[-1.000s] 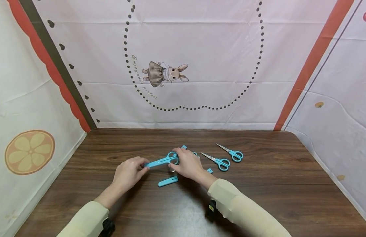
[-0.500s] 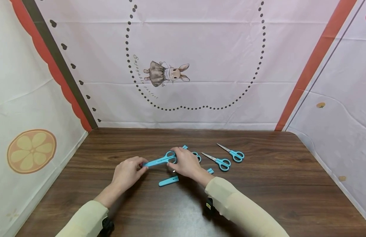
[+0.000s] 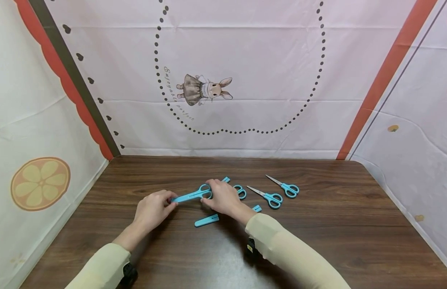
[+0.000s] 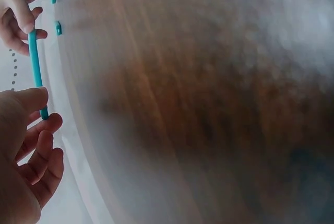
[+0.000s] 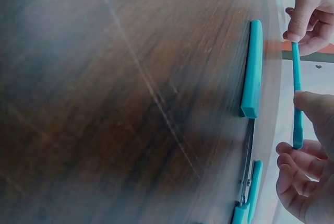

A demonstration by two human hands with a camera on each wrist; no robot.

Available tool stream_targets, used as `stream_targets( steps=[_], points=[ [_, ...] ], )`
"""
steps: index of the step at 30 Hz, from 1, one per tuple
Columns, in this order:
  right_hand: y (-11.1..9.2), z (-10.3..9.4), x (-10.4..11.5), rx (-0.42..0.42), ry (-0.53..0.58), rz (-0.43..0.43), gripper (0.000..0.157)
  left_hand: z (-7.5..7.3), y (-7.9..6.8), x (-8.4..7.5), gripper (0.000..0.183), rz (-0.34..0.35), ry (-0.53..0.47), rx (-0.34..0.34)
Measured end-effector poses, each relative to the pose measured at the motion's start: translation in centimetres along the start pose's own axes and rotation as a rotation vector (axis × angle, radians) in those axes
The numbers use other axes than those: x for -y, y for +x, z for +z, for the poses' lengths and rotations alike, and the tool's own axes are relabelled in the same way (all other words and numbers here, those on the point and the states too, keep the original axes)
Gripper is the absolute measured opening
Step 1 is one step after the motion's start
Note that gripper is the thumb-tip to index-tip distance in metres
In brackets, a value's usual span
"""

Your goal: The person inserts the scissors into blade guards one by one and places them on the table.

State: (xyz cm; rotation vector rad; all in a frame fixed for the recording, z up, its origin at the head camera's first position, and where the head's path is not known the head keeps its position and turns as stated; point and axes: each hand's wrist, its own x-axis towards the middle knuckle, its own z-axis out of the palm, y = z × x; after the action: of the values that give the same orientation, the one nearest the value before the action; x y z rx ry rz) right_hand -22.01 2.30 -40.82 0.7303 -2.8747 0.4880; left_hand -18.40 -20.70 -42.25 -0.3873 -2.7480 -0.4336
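Both hands hold one pair of light-blue scissors (image 3: pixel 207 191), whose blades are inside a matching blue sheath (image 3: pixel 187 197). My left hand (image 3: pixel 152 207) pinches the sheath's rounded tip between thumb and fingers. The finger loops are held by my right hand (image 3: pixel 227 197), which hides part of them. Seen edge-on in the left wrist view, the sheathed scissors (image 4: pixel 35 59) look like a thin blue bar raised off the table. Below the right hand, a loose sheath (image 3: pixel 207 220) lies on the tabletop.
Two unsheathed scissors, a nearer pair (image 3: pixel 273 200) and a farther pair (image 3: pixel 290 190), lie to the right on the wooden table (image 3: pixel 317 241). More scissors loops (image 3: pixel 240 192) and two sheath ends (image 3: pixel 226 180) show around the right hand. A printed cloth (image 3: pixel 263 80) hangs behind.
Both hands have shifted slightly left together with the sheathed scissors. The grips look the same, and the scissors and sheaths on the table have stayed put.
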Motion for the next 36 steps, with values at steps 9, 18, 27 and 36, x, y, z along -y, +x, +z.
stream_targets(
  steps=[9, 18, 27, 36],
  points=[
    [0.2, 0.0, 0.4, 0.011, 0.003, -0.04, 0.052, 0.3, -0.1, 0.8, 0.014, 0.011, 0.006, -0.02],
    [0.3, 0.2, 0.3, 0.045, -0.023, -0.053, 0.052, 0.4, -0.2, 1.1, 0.014, 0.001, 0.01, -0.002],
    [0.7, 0.4, 0.7, 0.083, -0.056, -0.047, 0.052, 0.1, -0.1, 1.2, 0.014, -0.041, 0.036, 0.055],
    [1.3, 0.4, 1.2, 0.133, -0.067, -0.027, 0.052, -0.5, 0.2, 1.3, 0.013, -0.069, 0.041, 0.126]
  ],
)
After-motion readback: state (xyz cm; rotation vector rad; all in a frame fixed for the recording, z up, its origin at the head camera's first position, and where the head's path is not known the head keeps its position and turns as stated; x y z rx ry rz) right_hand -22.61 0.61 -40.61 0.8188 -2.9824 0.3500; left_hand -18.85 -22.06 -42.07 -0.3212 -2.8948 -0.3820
